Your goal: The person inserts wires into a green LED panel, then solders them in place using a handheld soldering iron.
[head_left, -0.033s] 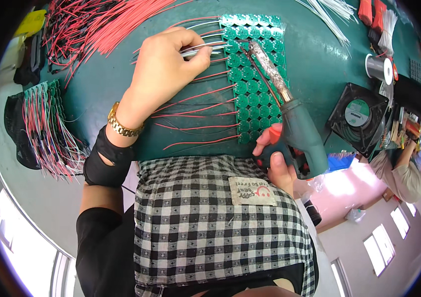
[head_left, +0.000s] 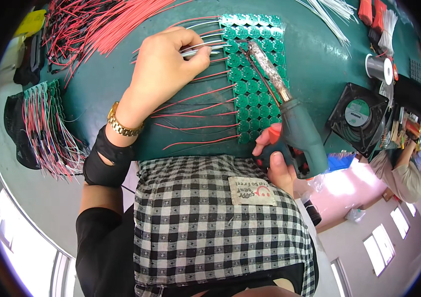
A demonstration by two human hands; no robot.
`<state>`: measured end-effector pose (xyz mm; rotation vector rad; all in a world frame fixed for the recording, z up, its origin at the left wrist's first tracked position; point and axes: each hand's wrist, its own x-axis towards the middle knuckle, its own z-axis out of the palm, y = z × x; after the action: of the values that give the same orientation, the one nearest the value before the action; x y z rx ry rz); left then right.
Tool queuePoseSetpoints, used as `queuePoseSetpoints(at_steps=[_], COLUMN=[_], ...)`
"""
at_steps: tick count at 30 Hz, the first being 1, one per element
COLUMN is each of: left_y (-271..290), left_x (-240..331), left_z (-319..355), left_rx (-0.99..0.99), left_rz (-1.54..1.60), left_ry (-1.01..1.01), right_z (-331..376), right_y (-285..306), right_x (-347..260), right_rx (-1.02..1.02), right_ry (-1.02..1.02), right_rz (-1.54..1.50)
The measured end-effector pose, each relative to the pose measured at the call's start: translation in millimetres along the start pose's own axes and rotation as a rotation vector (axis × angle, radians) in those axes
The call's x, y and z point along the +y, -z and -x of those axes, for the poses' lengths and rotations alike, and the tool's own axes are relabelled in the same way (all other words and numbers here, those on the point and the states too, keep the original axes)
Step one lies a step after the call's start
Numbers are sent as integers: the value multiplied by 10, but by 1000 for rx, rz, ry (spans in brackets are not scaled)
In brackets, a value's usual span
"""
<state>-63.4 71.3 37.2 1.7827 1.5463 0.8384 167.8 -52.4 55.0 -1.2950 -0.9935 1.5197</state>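
My left hand pinches several thin white wires beside the left edge of a green circuit board panel made of round boards in rows. The wire ends reach onto the upper rows. In my right hand is a soldering gun with a dark green body and a red trigger. Its worn metal barrel slants up and left over the panel, with the tip close to the wire ends; whether it touches them I cannot tell. Red wires run leftward from the panel's lower rows, some with black ones alongside.
Bundles of red wires lie at the far left, and white wires at the far right. A solder spool and a black fan stand on the right. A wired board panel hangs over the left edge. Another person sits at right.
The soldering gun's tip has shifted very slightly to the left. My left hand and the panel hold their places.
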Motion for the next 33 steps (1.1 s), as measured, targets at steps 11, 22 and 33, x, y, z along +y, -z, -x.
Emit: queuePoseSetpoints(at_steps=[11, 22, 33], left_y=[19, 32, 31], left_x=[3, -38, -43], left_z=[-12, 0, -24], left_rx=[-46, -96, -97], left_rz=[-41, -29, -51], left_ry=[22, 19, 27], right_z=[-21, -24, -44], right_y=[-1, 69, 48], right_x=[-38, -14, 5], right_rx=[-59, -61, -31], right_ry=[8, 39, 99], right_rz=[51, 241, 302])
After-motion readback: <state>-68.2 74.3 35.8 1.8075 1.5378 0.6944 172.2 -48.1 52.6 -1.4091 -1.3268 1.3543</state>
